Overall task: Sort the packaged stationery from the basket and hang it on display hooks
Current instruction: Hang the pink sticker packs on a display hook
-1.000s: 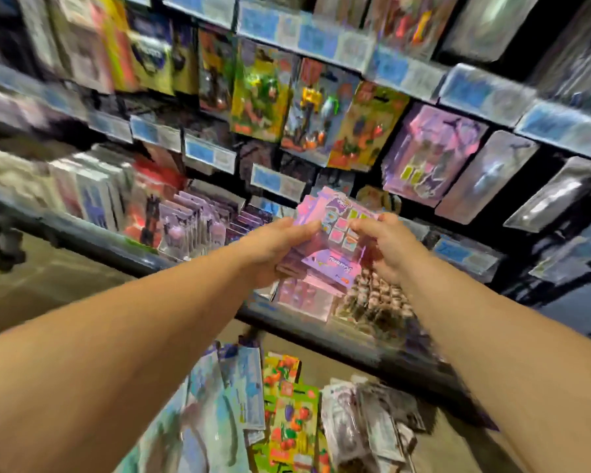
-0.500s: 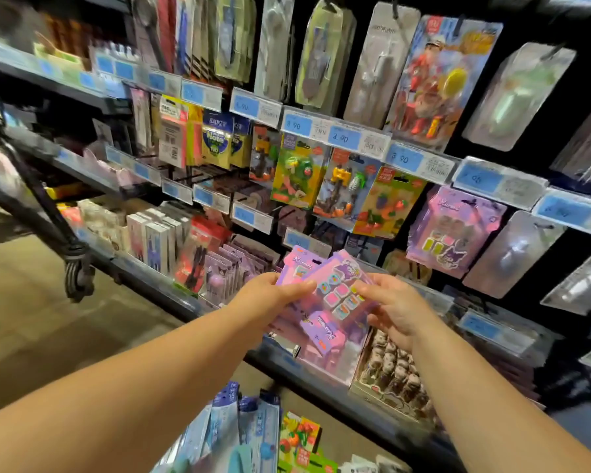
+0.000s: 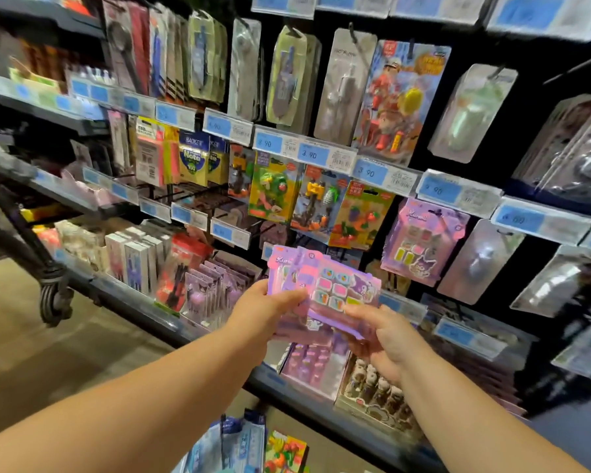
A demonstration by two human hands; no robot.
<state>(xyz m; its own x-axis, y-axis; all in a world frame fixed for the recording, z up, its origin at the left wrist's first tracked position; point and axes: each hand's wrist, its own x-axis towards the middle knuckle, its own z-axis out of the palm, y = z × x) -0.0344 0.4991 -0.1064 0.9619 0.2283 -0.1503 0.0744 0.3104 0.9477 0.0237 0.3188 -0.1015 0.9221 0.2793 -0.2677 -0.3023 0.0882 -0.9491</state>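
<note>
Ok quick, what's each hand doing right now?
Left hand: gripping the purple packs by their left side.
Right hand: pinching the same packs at the lower right.

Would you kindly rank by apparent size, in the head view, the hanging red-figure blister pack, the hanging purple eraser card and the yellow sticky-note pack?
1. Red-figure blister pack
2. Purple eraser card
3. Yellow sticky-note pack, seemingly farther off, so true size unsure
</note>
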